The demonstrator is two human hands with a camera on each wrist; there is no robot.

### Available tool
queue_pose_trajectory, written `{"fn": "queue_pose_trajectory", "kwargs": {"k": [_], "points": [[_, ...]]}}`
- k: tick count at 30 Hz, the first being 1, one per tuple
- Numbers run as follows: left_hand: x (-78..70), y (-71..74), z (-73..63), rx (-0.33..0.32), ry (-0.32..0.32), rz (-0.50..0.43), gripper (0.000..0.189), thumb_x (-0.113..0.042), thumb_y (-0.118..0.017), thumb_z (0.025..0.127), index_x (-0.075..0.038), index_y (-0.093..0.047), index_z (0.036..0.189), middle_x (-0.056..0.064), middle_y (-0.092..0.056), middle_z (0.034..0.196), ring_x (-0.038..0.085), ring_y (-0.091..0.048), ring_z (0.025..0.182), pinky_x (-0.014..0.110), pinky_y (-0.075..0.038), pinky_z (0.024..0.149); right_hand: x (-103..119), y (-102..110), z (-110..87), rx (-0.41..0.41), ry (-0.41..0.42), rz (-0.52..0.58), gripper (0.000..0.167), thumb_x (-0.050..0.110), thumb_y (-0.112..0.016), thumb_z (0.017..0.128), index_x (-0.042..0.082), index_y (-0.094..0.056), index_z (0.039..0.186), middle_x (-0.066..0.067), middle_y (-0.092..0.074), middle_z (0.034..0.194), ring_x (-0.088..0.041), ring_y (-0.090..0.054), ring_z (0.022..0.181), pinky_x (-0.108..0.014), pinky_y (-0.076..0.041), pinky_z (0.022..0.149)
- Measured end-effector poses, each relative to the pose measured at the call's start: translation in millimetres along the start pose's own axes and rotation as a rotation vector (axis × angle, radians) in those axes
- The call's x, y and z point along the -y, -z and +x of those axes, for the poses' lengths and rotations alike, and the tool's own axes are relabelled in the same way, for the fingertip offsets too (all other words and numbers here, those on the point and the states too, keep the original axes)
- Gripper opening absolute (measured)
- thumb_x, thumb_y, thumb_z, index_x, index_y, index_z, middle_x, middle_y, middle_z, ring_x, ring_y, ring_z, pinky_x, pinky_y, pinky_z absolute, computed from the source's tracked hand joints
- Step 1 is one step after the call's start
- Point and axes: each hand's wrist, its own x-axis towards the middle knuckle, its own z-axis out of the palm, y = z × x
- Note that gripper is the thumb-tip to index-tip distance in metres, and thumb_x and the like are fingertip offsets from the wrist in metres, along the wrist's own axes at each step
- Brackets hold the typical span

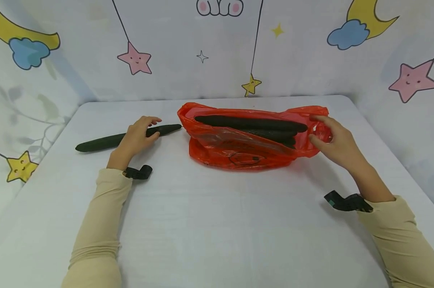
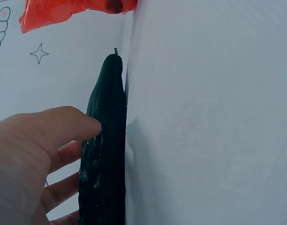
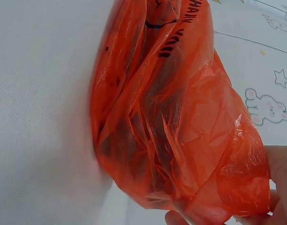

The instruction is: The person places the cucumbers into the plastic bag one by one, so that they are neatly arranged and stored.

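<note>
A long dark green cucumber (image 1: 99, 144) lies on the table at the left. My left hand (image 1: 135, 136) straddles it near its stem end, fingers loosely spread on the far side. In the left wrist view, the thumb tip overlaps the edge of the cucumber (image 2: 106, 140), and the fingertips are hidden behind it. A red plastic bag (image 1: 235, 154) lies on its side with its mouth open, and several dark cucumbers (image 1: 246, 122) rest inside. My right hand (image 1: 336, 140) holds the bag's right end between thumb and fingers; thin plastic covers part of the fingers in the right wrist view.
A white cloth covers the table (image 1: 217, 224). Behind it rises a white backdrop (image 1: 173, 36) printed with stars, moons and clouds. Black camera straps sit at both wrists. Dark lettering shows on the bag (image 3: 171, 117).
</note>
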Motion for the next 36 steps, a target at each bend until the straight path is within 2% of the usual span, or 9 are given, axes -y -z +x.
{"fn": "queue_pose_trajectory", "kwargs": {"k": [4, 6, 7, 8, 11, 16, 21, 31, 36], "points": [[5.7, 1.3, -3.0, 0.016, 0.016, -0.016, 0.045, -0.009, -0.062, 0.094, -0.004, -0.049, 0.137, 0.022, -0.049, 0.131, 0.038, -0.044, 0.126, 0.062, -0.027, 0.101, 0, 0, 0.1, 0.001, -0.006, -0.004, 0.054, 0.01, -0.057, 0.095, 0.002, -0.04, 0.146, -0.025, -0.04, 0.145, -0.044, -0.041, 0.124, -0.041, -0.055, 0.081], [8.2, 2.8, -4.9, 0.031, 0.028, -0.015, 0.046, -0.01, -0.062, 0.094, -0.004, -0.048, 0.138, 0.023, -0.049, 0.131, 0.038, -0.044, 0.125, 0.063, -0.026, 0.102, 0, 0, 0.1, 0.003, -0.012, -0.001, 0.054, 0.011, -0.057, 0.095, 0.002, -0.039, 0.146, -0.025, -0.04, 0.145, -0.044, -0.041, 0.124, -0.044, -0.055, 0.082], [9.1, 4.1, -6.1, 0.04, 0.036, -0.013, 0.047, -0.011, -0.062, 0.094, -0.004, -0.048, 0.138, 0.023, -0.049, 0.131, 0.039, -0.043, 0.126, 0.064, -0.025, 0.103, 1, 0, -0.1, 0.004, -0.013, 0.003, 0.054, 0.011, -0.056, 0.095, 0.002, -0.039, 0.146, -0.025, -0.039, 0.146, -0.045, -0.04, 0.124, -0.053, -0.054, 0.084], [10.1, 5.5, -7.2, 0.049, 0.046, -0.008, 0.047, -0.012, -0.062, 0.094, -0.004, -0.048, 0.138, 0.024, -0.048, 0.132, 0.04, -0.042, 0.127, 0.065, -0.024, 0.103, 1, 0, 0.0, 0.005, -0.017, 0.004, 0.054, 0.011, -0.056, 0.095, 0.002, -0.039, 0.146, -0.025, -0.039, 0.146, -0.044, -0.04, 0.125, -0.054, -0.053, 0.085], [12.3, 10.7, -10.1, 0.077, 0.08, 0.015, 0.047, -0.018, -0.061, 0.095, -0.004, -0.049, 0.138, 0.026, -0.046, 0.136, 0.045, -0.038, 0.129, 0.066, -0.022, 0.104, 1, 0, 0.4, 0.007, -0.018, 0.02, 0.054, 0.012, -0.055, 0.096, 0.002, -0.038, 0.146, -0.026, -0.038, 0.146, -0.046, -0.039, 0.125, -0.068, -0.045, 0.086], [16.7, 17.9, -11.6, 0.1, 0.128, 0.044, 0.048, -0.026, -0.062, 0.096, -0.005, -0.05, 0.137, 0.027, -0.044, 0.14, 0.05, -0.036, 0.129, 0.068, -0.022, 0.1, 1, 1, 0.6, 0.008, -0.024, 0.024, 0.054, 0.012, -0.054, 0.096, 0.003, -0.038, 0.147, -0.026, -0.037, 0.147, -0.047, -0.038, 0.126, -0.069, -0.044, 0.086], [21.7, 19.5, -9.6, 0.12, 0.121, 0.069, 0.052, -0.027, -0.062, 0.097, -0.007, -0.045, 0.141, 0.024, -0.049, 0.138, 0.05, -0.039, 0.127, 0.068, -0.025, 0.097, 1, 2, 0.8, 0.008, -0.029, 0.019, 0.054, 0.011, -0.054, 0.096, 0.002, -0.037, 0.147, -0.027, -0.036, 0.147, -0.048, -0.038, 0.125, -0.069, -0.044, 0.085], [22.1, 17.1, -10.9, 0.084, 0.106, 0.122, 0.048, -0.031, -0.064, 0.096, -0.011, -0.053, 0.138, 0.024, -0.051, 0.138, 0.048, -0.044, 0.125, 0.068, -0.031, 0.099, 0, 2, 1.5, 0.015, -0.032, 0.009, 0.054, 0.014, -0.055, 0.097, 0.003, -0.038, 0.147, -0.025, -0.038, 0.146, -0.046, -0.039, 0.124, -0.065, -0.048, 0.086], [22.3, 17.2, -13.0, 0.061, 0.108, 0.108, 0.048, -0.029, -0.065, 0.095, -0.012, -0.053, 0.138, 0.024, -0.05, 0.14, 0.046, -0.042, 0.129, 0.068, -0.029, 0.102, -1, 0, 0.3, 0.016, -0.028, 0.018, 0.055, 0.01, -0.055, 0.096, 0.001, -0.037, 0.147, -0.028, -0.037, 0.146, -0.048, -0.038, 0.126, -0.068, -0.045, 0.085]]}}
